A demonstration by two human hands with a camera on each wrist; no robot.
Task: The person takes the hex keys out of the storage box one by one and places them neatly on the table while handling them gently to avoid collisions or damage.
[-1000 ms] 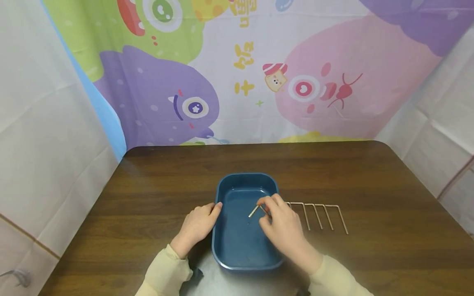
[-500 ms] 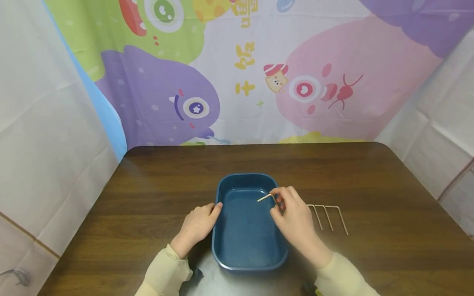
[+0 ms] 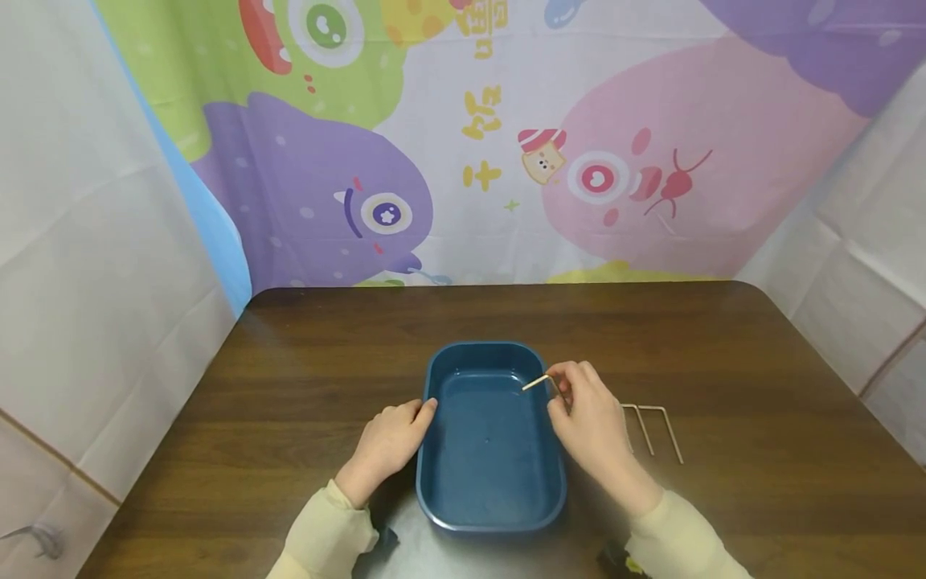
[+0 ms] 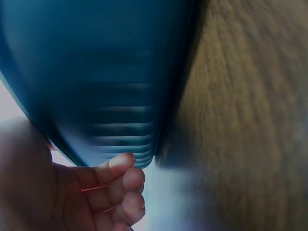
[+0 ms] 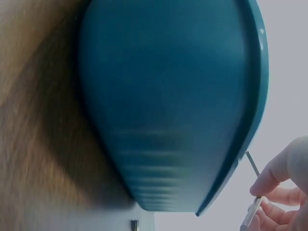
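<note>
A deep blue plastic basin (image 3: 486, 482) stands in front of me. My left hand (image 3: 391, 438) holds its left rim, thumb over the edge; in the left wrist view, the fingers (image 4: 122, 163) lie against the outer wall. By the right rim, my right hand (image 3: 589, 410) pinches an L-shaped hex key (image 3: 535, 383) between thumb and fingers. The key's short arm points left over the basin, and its lower part is partly hidden. On the table, to the right of that hand, three more hex keys (image 3: 673, 435) lie in a row, one partly covered by the hand.
The brown wooden table (image 3: 318, 338) reaches back to a cartoon-printed curtain (image 3: 477, 233). White cloth hangs at both sides. A shiny grey patch (image 3: 427, 555) shows below the basin at the near edge.
My right hand has moved right and slightly away from me with the hex key, from over the basin to its right rim, covering more of the row. My left hand stays put.
</note>
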